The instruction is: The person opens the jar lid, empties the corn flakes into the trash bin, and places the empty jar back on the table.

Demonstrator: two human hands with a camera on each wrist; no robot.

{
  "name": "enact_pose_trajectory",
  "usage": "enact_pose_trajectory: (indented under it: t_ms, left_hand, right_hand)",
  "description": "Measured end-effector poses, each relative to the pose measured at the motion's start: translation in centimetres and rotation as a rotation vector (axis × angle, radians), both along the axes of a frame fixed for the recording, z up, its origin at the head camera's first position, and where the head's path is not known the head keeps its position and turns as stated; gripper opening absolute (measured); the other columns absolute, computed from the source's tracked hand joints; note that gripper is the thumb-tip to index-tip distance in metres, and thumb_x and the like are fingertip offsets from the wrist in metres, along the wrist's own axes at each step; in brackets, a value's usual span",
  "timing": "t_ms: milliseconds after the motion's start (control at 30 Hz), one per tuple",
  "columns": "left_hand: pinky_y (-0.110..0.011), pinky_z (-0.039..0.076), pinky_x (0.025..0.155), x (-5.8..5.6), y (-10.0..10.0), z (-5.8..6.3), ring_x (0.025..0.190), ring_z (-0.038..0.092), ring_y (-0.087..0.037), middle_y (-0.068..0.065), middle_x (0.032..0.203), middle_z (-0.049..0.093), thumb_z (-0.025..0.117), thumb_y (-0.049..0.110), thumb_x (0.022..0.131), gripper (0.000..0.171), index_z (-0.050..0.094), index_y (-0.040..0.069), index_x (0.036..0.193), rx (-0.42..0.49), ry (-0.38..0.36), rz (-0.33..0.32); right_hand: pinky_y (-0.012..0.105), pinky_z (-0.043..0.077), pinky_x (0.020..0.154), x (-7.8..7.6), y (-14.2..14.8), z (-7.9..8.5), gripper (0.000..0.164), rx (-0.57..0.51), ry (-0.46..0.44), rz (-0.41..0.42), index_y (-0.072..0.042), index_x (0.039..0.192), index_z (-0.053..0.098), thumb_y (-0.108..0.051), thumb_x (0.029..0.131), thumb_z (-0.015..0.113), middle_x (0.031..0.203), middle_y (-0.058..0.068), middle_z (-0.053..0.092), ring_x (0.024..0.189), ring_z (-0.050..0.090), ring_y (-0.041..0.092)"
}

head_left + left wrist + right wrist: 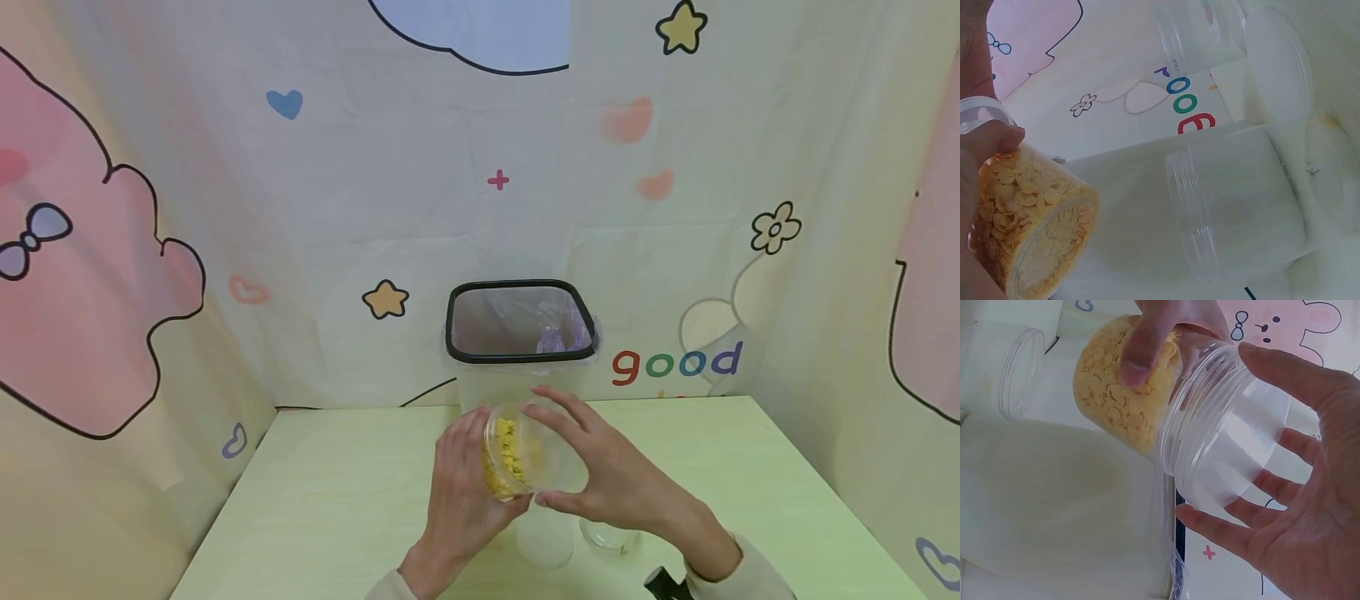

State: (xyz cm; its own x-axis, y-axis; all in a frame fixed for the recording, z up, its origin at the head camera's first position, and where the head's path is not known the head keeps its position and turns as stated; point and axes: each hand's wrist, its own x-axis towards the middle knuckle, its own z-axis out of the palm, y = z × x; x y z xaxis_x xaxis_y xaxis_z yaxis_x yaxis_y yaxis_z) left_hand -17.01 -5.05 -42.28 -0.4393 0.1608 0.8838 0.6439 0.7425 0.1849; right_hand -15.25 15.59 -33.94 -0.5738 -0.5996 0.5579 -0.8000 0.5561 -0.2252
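Observation:
A clear jar of yellow cereal flakes (pixel 503 467) is tilted above the table, and my left hand (pixel 467 487) grips its side. In the right wrist view the left thumb (pixel 1138 359) presses on the jar wall over the flakes. At the jar's mouth sits a translucent lid (pixel 1241 450). My right hand (pixel 618 471) holds that lid by its rim, with the thumb on one side and fingertips spread along the other. The flakes (pixel 1022 200) fill the bottom part of the jar; its mouth is mostly hidden by the hand in the left wrist view.
On the table below the hands are a round white lid (pixel 544 543) and a clear empty-looking container (pixel 611 537). A bin with a black rim (pixel 517 359) and a plastic liner stands at the back. A small black object (pixel 663 583) shows beside the right sleeve.

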Motion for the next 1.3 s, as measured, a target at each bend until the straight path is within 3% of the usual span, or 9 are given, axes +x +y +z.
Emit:
enact_pose_trajectory:
  t_ms: [233,500,733,1300]
  left_hand:
    - [-0.047,0.045,0.101,0.2,-0.9,0.2,0.124,0.05,-0.026,-0.01,0.136,0.052,0.095,0.037,0.048,0.116,0.039,0.001,0.143,0.024,-0.073,0.015]
    - [-0.049,0.045,0.099,0.3,-1.8,0.1,0.122,0.051,-0.026,-0.009,0.136,0.053,0.094,0.038,0.05,0.112,0.042,0.001,0.142,0.068,-0.096,0.019]
    - [-0.049,0.046,0.098,0.5,-2.7,0.1,0.122,0.05,-0.026,-0.008,0.138,0.051,0.095,0.037,0.051,0.114,0.038,0.004,0.145,0.109,-0.145,0.027]
    - [-0.049,0.053,0.093,0.9,-6.0,-0.3,0.12,0.051,-0.025,-0.01,0.137,0.051,0.097,0.029,0.046,0.118,0.038,0.007,0.146,0.241,-0.208,0.09]
  right_hand:
    - [0.044,0.055,0.093,0.2,0.4,-0.2,0.092,-0.017,-0.016,-0.022,-0.024,0.148,0.041,-0.033,0.069,0.088,0.156,-0.001,0.033,0.131,0.049,0.024]
    - [0.047,0.054,0.095,0.1,1.0,-0.9,0.092,-0.02,-0.018,-0.04,-0.028,0.15,0.038,-0.039,0.072,0.085,0.154,0.0,0.036,0.13,0.05,0.022]
    - [0.048,0.054,0.095,0.0,0.9,-2.0,0.085,-0.023,-0.059,-0.041,-0.03,0.15,0.037,-0.052,0.079,0.077,0.155,-0.002,0.035,0.131,0.05,0.024]
    - [0.045,0.054,0.096,0.7,-1.2,-4.8,0.084,0.018,-0.162,-0.026,-0.035,0.149,0.038,-0.055,0.078,0.077,0.156,-0.004,0.035,0.136,0.047,0.024]
